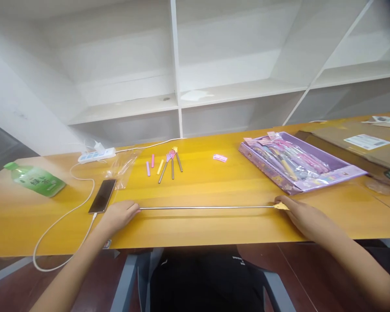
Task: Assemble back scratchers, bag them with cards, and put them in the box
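Note:
A telescopic back scratcher (206, 207) is stretched out level above the front of the table, its thin metal rod drawn long. My left hand (121, 214) is closed around the rod's left end, hiding that tip. At the other end, my right hand (300, 214) grips the yellow claw head (281, 206). Behind the rod lie several short back scratchers with purple (164, 168), pink (172, 164) and yellow (178, 159) claws. Loose beside them are a purple tube (148, 168), a pink tube (152, 160) and a yellow tube (160, 167).
A purple display box (328, 184) with bagged items and a cardboard carton (347, 138) stand at right. A pink label (220, 158) lies mid-table. At left are a phone (102, 196) on a white cable, a power strip (96, 155), clear plastic (123, 167) and a green bottle (37, 179) on its side.

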`<state>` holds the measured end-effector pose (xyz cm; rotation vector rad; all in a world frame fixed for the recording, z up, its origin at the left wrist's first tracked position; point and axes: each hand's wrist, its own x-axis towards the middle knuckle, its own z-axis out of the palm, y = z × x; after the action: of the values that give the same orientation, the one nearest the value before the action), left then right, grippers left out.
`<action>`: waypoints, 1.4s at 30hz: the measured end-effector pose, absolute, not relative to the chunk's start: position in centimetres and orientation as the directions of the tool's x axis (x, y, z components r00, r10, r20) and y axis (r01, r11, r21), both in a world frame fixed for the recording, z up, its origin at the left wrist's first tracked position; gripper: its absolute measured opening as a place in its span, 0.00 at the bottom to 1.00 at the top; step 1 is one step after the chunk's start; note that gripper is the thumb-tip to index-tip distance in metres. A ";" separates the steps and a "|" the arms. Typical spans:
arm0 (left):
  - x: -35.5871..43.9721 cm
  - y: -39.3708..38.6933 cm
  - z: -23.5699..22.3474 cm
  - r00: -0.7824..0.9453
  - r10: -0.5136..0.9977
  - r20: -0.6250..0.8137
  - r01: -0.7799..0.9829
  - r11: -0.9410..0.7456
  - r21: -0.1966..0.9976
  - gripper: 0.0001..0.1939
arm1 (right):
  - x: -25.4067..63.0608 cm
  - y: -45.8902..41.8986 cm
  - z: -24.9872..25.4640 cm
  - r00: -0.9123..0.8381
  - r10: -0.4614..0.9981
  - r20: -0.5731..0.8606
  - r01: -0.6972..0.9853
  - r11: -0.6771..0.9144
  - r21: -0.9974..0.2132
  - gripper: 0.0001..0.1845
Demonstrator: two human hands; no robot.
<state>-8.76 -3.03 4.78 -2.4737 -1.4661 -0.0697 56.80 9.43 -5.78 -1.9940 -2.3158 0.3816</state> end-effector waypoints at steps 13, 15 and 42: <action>-8.4 -4.7 3.5 0.420 0.887 0.193 0.903 -0.430 0.011 0.14 | 56.2 7.8 -7.4 -0.152 0.987 -0.044 0.916 0.124 -0.383 0.15; -8.7 -4.6 3.4 0.428 0.880 0.205 0.900 -0.435 -0.010 0.13 | 55.7 8.0 -7.0 -0.141 0.987 -0.081 0.941 0.109 -0.320 0.16; 9.7 -1.4 -1.4 0.341 0.936 0.086 0.935 -0.347 0.069 0.18 | 29.9 2.8 -2.1 -0.462 0.881 -0.105 0.887 0.458 -0.063 0.13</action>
<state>9.74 -1.37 -1.40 -2.5788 -1.7993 -0.1736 29.86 2.85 -2.06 -1.6573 -2.7310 0.1733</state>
